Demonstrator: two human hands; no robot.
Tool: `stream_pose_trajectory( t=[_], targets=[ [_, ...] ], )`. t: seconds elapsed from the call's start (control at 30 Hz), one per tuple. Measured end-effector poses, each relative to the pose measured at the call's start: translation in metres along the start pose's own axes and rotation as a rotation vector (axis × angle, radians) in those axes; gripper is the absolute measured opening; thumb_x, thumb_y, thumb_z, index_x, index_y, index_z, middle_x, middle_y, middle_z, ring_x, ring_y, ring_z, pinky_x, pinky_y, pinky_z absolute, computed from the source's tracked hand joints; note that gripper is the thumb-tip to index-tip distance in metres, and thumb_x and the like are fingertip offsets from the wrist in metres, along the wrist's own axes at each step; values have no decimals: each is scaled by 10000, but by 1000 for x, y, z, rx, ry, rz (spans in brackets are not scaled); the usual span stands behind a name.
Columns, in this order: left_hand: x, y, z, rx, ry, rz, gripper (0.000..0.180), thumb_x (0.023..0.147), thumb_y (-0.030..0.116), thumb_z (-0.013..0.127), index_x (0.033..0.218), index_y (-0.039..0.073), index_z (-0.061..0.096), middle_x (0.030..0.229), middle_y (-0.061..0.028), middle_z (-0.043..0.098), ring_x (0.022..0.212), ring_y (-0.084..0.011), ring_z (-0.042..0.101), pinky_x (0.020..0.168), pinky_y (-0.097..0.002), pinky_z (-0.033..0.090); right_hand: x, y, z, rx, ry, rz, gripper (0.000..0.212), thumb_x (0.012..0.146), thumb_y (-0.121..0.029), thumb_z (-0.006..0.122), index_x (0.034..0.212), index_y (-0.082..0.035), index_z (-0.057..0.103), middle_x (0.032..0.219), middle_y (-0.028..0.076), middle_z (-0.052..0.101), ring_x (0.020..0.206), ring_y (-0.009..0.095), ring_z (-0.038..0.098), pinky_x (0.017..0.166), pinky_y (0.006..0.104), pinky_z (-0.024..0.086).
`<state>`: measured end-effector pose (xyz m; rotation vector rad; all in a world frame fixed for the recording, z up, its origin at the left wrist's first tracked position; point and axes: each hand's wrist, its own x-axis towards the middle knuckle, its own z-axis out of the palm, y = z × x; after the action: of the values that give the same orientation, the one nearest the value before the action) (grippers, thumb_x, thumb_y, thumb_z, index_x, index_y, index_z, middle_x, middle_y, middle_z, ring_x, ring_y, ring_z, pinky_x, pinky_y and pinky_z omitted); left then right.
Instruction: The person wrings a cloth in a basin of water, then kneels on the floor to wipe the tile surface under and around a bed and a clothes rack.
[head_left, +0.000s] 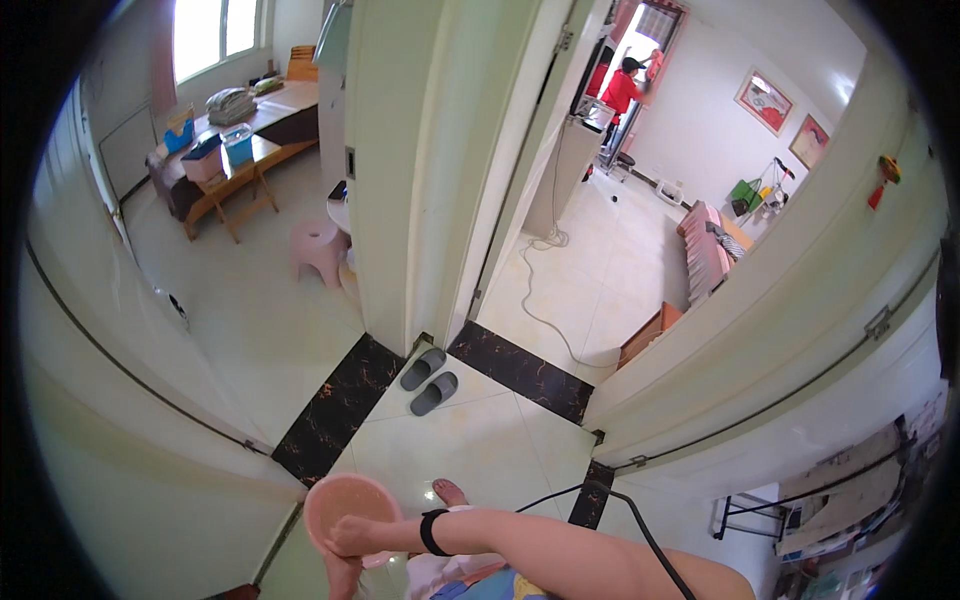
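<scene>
A round pink basin [369, 489] is held low in front of me, left of the middle. Inside it the surface is pale, and I cannot tell whether that is water. My right hand [352, 535] reaches across from the lower right and lies closed over the basin's near rim; a black band [434, 532] circles that wrist. Below it, my left hand [343, 572] comes up from the lower edge and closes at the same near rim, its fingers mostly hidden. One bare foot [450, 491] shows on the tiles beside the basin.
Grey slippers [430, 382] lie ahead by the door frames. Dark thresholds [522, 371] cross both doorways. A cord [548, 322] trails over the right room's floor; a black cable [640, 520] crosses near my arm. A pink stool [318, 250] stands left. A person in red [622, 92] is far off.
</scene>
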<state>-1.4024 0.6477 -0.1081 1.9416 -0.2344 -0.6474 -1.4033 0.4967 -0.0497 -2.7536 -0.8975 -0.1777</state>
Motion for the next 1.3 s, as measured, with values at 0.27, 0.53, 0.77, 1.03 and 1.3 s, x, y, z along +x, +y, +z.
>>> stream_pose_trajectory(
  t=[0.27,0.53,0.77,1.03,1.3],
  targets=[
    [5,48,-10,362,338,93,253,747,216,605,826,-24,606,710,-255,597,731,-431,594,549,-460,431,26,-2,-8,137,-127,120,131,708,-171,563,762,-71,630,657,87,620,595,247,622,507,356,467],
    [-15,52,-34,509,409,102,206,726,190,588,698,-11,627,653,-240,587,668,-432,591,526,-489,438,49,-18,-13,164,-163,148,132,706,-164,567,737,-62,645,659,108,631,605,262,632,518,373,482],
    [-24,41,-41,600,405,133,191,735,186,577,712,0,611,632,-233,577,608,-432,574,520,-508,428,57,-33,-1,195,-194,240,137,702,-154,574,704,-49,661,690,131,646,641,282,646,548,394,504],
    [-15,36,-45,676,362,153,169,717,199,631,742,32,621,647,-215,588,615,-419,577,533,-495,440,47,-28,20,336,-177,286,119,702,-96,566,731,-8,641,723,163,642,683,335,647,561,419,512],
    [38,48,-16,869,167,180,191,707,229,672,770,57,621,654,-179,606,629,-379,596,551,-467,463,16,39,75,534,63,607,127,715,-92,566,797,-46,651,777,156,642,730,312,640,596,430,493]
  ],
)
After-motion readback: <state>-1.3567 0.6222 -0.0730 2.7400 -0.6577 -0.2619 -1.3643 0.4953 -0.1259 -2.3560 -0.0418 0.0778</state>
